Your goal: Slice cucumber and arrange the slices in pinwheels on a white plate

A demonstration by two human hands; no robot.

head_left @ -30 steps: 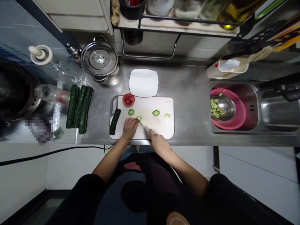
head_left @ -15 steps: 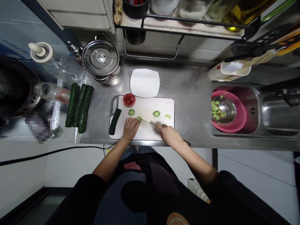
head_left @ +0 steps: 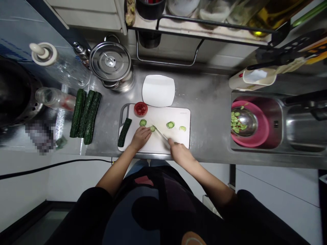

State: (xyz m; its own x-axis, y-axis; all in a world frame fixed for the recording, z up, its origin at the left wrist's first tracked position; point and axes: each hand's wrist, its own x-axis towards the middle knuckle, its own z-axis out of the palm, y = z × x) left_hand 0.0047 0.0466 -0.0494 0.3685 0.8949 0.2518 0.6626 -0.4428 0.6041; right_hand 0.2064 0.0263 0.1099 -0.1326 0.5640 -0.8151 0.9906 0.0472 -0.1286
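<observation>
On the white cutting board, my left hand has its fingertips closed on a small cucumber piece. My right hand grips a kitchen knife by its handle, the blade slanting up and left so that its tip lies beside that piece. Cucumber slices rest to the right of the blade, with a single slice farther right. Above my left fingers is another cut slice. A dark green cucumber length lies at the board's left end, below a small red bowl.
A white plate stands behind the board. Whole cucumbers lie to the left, near a lidded steel pot. In the sink at right, a pink basin holds a metal bowl with cut pieces. A rack with jars hangs above.
The knife has turned more upright, its tip now just above and beside the cucumber piece. My right hand has shifted slightly down and left, and my left hand slightly left.
</observation>
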